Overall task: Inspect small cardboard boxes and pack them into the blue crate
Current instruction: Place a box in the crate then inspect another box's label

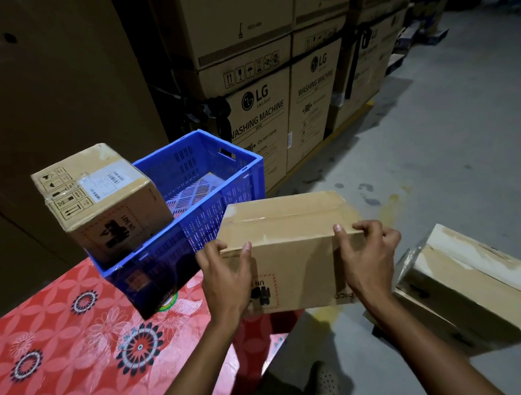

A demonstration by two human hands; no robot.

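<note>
I hold a plain brown cardboard box (288, 241) in the air just right of the blue crate (218, 211). My left hand (227, 276) grips its near left corner, thumb on the front face. My right hand (366, 252) grips the near top edge on the right, fingertips curled over the rim. A second small box (101, 201) with a white label and handling symbols stands tilted in the crate's left end, sticking out above the rim. The rest of the crate's slotted floor is bare.
The crate sits on a table with a red flowered cloth (65, 340). A long worn carton (472, 286) lies on the grey floor at right. Stacked washing machine cartons (264, 107) stand behind the crate. My foot (324, 382) shows below.
</note>
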